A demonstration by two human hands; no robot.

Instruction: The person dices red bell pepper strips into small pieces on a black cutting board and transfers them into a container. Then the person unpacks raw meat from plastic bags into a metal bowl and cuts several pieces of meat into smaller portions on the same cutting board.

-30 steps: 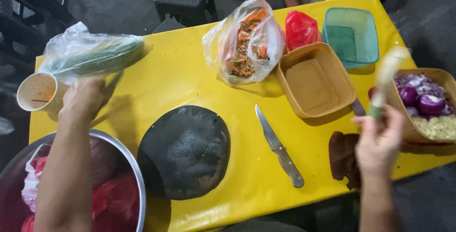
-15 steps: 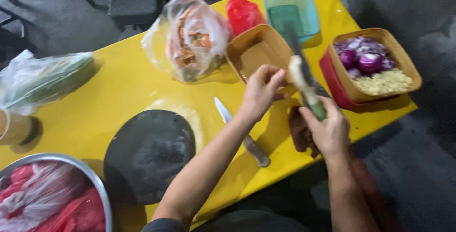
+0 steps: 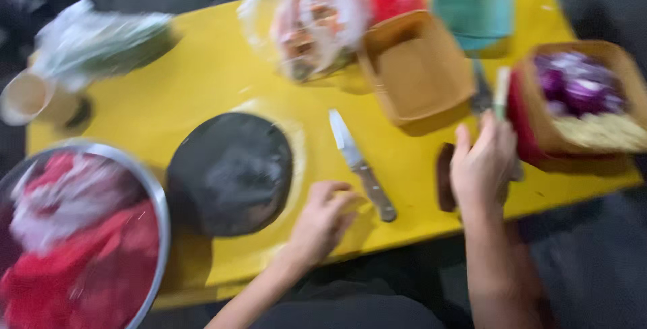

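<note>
Left hand [image 3: 323, 218] dropped to yellow table [image 3: 209, 79] beside knife [image 3: 360, 166], grip clenched, seemingly empty; right hand [image 3: 482, 167] grasping pale stalk [image 3: 501, 93].

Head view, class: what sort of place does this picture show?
Probably an informal food-preparation spot: a yellow table carrying a knife, a round dark board and a tub of purple onions.

On the tabletop [image 3: 202, 79] a round board [image 3: 229, 170] lay near the front edge, with a knife [image 3: 360, 167] just to its right. A metal bowl [image 3: 158, 201] holding bags sat at the front left corner, a cup [image 3: 27, 96] behind it. Behind the knife stood an empty tray [image 3: 418, 73], a bagged food bundle [image 3: 317, 22] to its left. A tray of chopped vegetables [image 3: 586, 100] stood at the right edge.
</note>
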